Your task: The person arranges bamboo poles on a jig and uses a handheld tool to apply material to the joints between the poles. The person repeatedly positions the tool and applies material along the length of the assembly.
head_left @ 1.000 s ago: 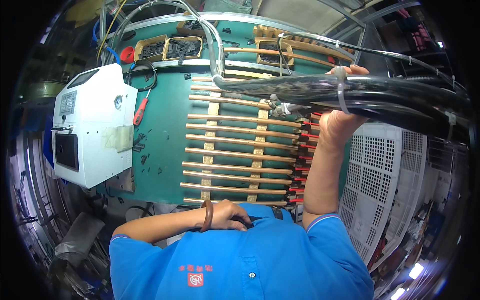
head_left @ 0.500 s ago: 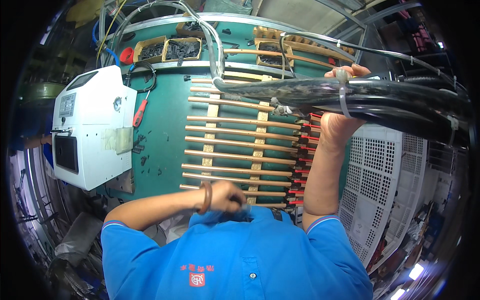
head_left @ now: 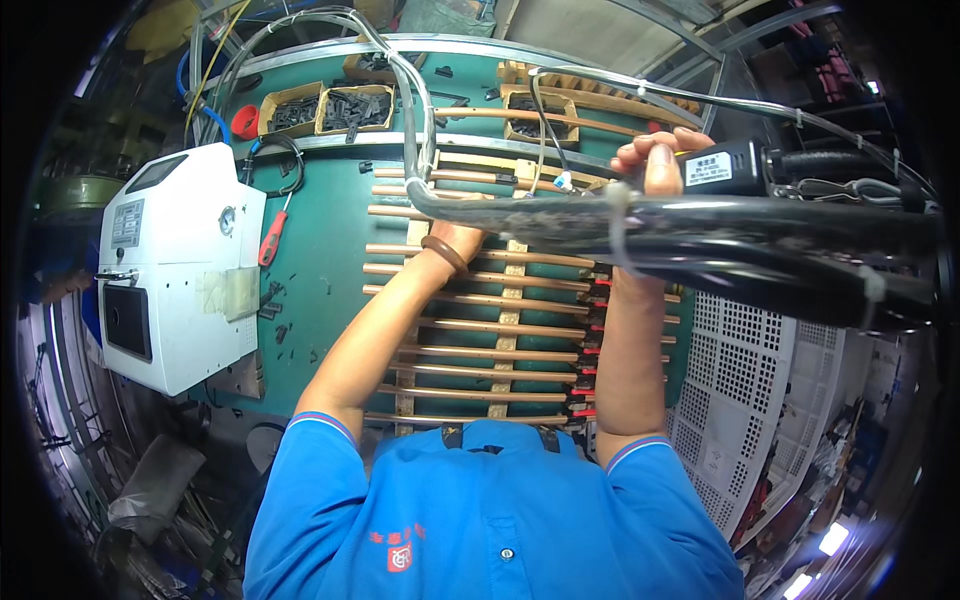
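My left hand, with a brown bracelet at the wrist, reaches over a row of copper tubes. Its fingers are hidden under a thick black cable bundle. The tubes lie crosswise on two pale strips, with black and red pieces at their right ends. My right hand is behind the bundle, its fingers curled beside a black box-shaped device with a white label. Whatever it grips is mostly hidden. A small white connector on a thin wire hangs near the upper tubes.
A white machine stands on the left of the green table, beside a red-handled screwdriver. Cardboard boxes of black parts sit at the back. A white perforated crate stands right. Cables arch overhead.
My left hand has moved from near my chest forward to the upper tubes. The cable bundle and my right hand have shifted slightly left, and more of the black device shows.
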`<state>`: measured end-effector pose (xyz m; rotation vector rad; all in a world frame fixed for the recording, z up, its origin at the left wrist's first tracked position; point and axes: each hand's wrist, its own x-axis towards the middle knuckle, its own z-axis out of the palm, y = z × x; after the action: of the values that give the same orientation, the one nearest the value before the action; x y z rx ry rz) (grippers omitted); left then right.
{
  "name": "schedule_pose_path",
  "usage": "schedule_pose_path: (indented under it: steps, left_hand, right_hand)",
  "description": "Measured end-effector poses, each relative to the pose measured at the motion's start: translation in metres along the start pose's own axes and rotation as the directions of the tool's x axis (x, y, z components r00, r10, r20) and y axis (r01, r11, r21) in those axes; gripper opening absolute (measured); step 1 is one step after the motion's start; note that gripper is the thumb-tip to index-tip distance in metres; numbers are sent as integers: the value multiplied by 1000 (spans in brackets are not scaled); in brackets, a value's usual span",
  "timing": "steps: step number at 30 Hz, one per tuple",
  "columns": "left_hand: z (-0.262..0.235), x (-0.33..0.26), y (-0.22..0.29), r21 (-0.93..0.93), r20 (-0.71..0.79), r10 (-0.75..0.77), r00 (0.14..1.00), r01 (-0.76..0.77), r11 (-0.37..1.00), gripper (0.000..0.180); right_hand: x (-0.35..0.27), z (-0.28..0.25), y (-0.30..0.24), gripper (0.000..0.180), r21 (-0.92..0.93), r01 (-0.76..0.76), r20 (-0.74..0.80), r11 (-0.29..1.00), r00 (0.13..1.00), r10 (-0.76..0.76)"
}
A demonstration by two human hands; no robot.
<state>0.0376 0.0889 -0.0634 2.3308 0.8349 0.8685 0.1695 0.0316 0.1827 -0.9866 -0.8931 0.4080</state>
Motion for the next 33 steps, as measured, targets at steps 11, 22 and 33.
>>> schedule_pose_path:
  steps: [11, 22, 33]
  left_hand:
    - [2, -2, -3, -89, 67, 23, 997, -17, 996, 11]
    - [-4, -4, 0, -425, 120, -143, 982, 181, 887, 13]
    - [-40, 12, 27, -179, 355, -371, 858, 452, 874, 18]
  right_hand:
    - [-9, 4, 17, 21, 27, -8, 40, 1000, 999, 7]
    - [-14, -2, 32, 20, -8, -115, 51, 993, 992, 115]
    - [-15, 3, 31, 23, 13, -86, 39, 996, 996, 86]
